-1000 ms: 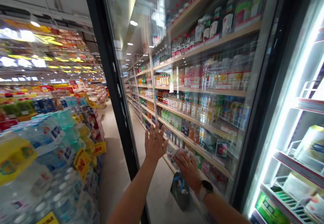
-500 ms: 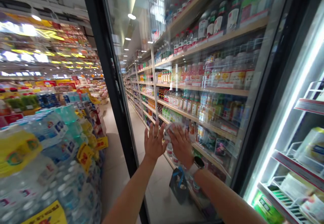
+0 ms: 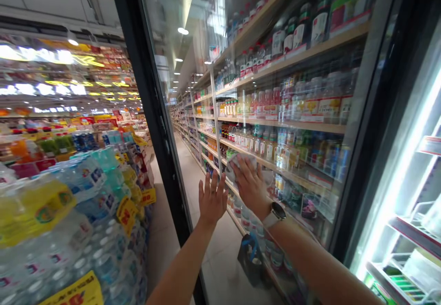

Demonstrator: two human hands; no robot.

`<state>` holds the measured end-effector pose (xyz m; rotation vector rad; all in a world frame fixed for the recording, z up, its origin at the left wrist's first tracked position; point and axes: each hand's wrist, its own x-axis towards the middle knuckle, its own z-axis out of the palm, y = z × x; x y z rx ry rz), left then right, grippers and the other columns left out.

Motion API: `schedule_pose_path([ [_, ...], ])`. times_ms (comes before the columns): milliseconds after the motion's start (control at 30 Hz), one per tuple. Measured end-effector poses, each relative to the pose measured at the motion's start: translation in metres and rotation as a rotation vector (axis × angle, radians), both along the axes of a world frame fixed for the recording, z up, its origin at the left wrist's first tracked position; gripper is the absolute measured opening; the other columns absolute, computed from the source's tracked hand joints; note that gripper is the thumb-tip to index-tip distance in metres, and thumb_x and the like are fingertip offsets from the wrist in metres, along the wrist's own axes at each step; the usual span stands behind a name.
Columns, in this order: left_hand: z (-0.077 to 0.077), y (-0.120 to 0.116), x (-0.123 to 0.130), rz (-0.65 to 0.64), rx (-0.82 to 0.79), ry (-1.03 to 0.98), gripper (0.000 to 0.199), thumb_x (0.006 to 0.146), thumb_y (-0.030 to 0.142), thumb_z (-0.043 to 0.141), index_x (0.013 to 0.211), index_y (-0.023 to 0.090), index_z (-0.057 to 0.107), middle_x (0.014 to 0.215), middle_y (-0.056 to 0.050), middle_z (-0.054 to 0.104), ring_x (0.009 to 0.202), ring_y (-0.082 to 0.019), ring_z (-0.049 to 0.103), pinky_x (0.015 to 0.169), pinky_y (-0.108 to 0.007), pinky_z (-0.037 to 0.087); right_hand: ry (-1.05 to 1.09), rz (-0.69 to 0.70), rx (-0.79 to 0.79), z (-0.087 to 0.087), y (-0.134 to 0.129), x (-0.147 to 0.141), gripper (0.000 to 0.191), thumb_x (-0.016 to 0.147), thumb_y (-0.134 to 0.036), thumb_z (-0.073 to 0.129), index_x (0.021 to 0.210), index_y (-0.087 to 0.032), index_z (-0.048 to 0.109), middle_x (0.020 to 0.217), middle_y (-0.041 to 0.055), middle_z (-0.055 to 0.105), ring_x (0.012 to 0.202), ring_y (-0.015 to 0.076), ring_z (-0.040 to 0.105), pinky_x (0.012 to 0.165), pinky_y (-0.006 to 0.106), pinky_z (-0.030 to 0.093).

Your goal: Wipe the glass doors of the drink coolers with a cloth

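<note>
A glass door [image 3: 220,231] in a black frame [image 3: 151,89] stands before me, with shelves of bottles showing in the glass. My left hand [image 3: 212,200] lies on the glass, fingers spread, holding nothing. To its right and slightly higher, my right hand [image 3: 253,183] presses a pale, crumpled cloth [image 3: 234,161] against the pane. The cloth shows around the fingertips, and the palm side is hidden. A watch with a light strap [image 3: 275,213] is on my right wrist.
Stacked packs of bottled water [image 3: 86,176] with yellow signs [image 3: 126,214] fill the left side. Lit fridge shelves [image 3: 413,236] stand at the right. A dark box with a blue ribbon [image 3: 251,259] shows through or in the glass, low down.
My right hand and the cloth have moved up and slightly right on the glass, away from my left hand. My left hand stays spread at nearly the same place. The view has shifted a little.
</note>
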<state>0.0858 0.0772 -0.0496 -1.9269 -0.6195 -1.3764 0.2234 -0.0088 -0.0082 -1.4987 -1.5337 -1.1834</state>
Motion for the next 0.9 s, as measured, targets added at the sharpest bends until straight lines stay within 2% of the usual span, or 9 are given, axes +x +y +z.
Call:
schedule_pose_path([
  [67,0.0,-0.001,0.0,-0.001,0.011,-0.006,0.063,0.096,0.029,0.044,0.154,0.02,0.019,0.16,-0.008,0.019,0.15,-0.024,0.01,0.124,-0.045,0.011,0.021,0.008,0.022,0.022,0.002,-0.002,0.052,0.095,-0.014,0.041,0.147,-0.021,0.041,0.155,0.009,0.039,0.147,0.0231,0.027,0.121,0.047,0.017],
  [133,-0.001,-0.001,0.001,-0.001,0.014,-0.01,0.063,0.096,0.027,0.044,0.154,0.019,0.018,0.16,-0.008,0.019,0.15,-0.024,0.01,0.124,-0.045,0.01,0.026,0.014,0.04,0.017,0.004,-0.004,0.052,0.095,-0.013,0.04,0.147,-0.02,0.042,0.154,0.0087,0.041,0.147,0.022,0.027,0.121,0.045,0.017],
  [200,-0.002,0.0,0.002,-0.003,0.01,-0.01,0.064,0.096,0.027,0.043,0.154,0.018,0.017,0.159,-0.01,0.02,0.15,-0.024,0.01,0.124,-0.045,0.011,0.015,0.016,0.034,-0.008,0.004,-0.007,0.052,0.094,-0.011,0.041,0.145,-0.021,0.044,0.151,0.0086,0.046,0.146,0.0207,0.031,0.121,0.043,0.018],
  [400,-0.002,-0.004,-0.002,-0.02,-0.003,0.014,0.066,0.095,0.028,0.041,0.154,0.015,0.015,0.158,-0.012,0.026,0.15,-0.024,0.01,0.123,-0.045,0.012,0.0,0.032,-0.014,-0.121,-0.004,-0.017,0.049,0.09,-0.007,0.043,0.135,-0.022,0.056,0.137,0.0066,0.06,0.135,0.02,0.046,0.121,0.041,0.017],
  [467,-0.001,-0.005,-0.004,-0.043,-0.018,0.034,0.066,0.094,0.03,0.039,0.154,0.013,0.016,0.158,-0.012,0.026,0.15,-0.026,0.012,0.123,-0.046,0.012,-0.004,0.035,-0.047,-0.145,-0.009,-0.019,0.049,0.089,-0.006,0.042,0.132,-0.024,0.059,0.134,0.0051,0.063,0.132,0.019,0.049,0.121,0.039,0.019],
  [533,-0.002,-0.005,-0.004,-0.056,-0.031,0.044,0.065,0.095,0.032,0.036,0.154,0.012,0.017,0.158,-0.013,0.027,0.15,-0.027,0.013,0.123,-0.047,0.012,-0.014,0.036,-0.075,-0.151,-0.011,-0.019,0.05,0.09,-0.006,0.042,0.132,-0.026,0.059,0.134,0.0034,0.063,0.132,0.018,0.049,0.121,0.039,0.019],
  [633,-0.004,-0.002,-0.004,-0.071,-0.03,0.032,0.066,0.096,0.037,0.035,0.154,0.011,0.017,0.157,-0.014,0.029,0.15,-0.027,0.014,0.123,-0.047,0.012,-0.056,0.048,-0.067,-0.124,-0.008,-0.015,0.049,0.092,-0.009,0.042,0.136,-0.026,0.055,0.14,0.0028,0.058,0.136,0.0181,0.043,0.122,0.042,0.015],
  [800,0.004,0.002,-0.018,-0.198,-0.027,0.074,0.065,0.098,0.035,0.03,0.154,0.009,0.012,0.157,-0.017,0.028,0.149,-0.026,0.018,0.12,-0.045,0.022,-0.068,0.039,-0.067,-0.033,-0.001,-0.014,0.056,0.092,-0.013,0.047,0.146,-0.027,0.043,0.154,0.0059,0.043,0.145,0.0225,0.032,0.12,0.048,0.017],
  [900,0.016,0.007,-0.034,-0.186,-0.003,0.108,0.068,0.096,0.032,0.04,0.155,0.013,0.012,0.157,-0.016,0.027,0.148,-0.025,0.02,0.12,-0.045,0.023,-0.058,0.021,-0.063,-0.01,0.001,-0.017,0.058,0.092,-0.011,0.046,0.148,-0.027,0.04,0.155,0.0056,0.04,0.145,0.0218,0.03,0.119,0.046,0.019],
])
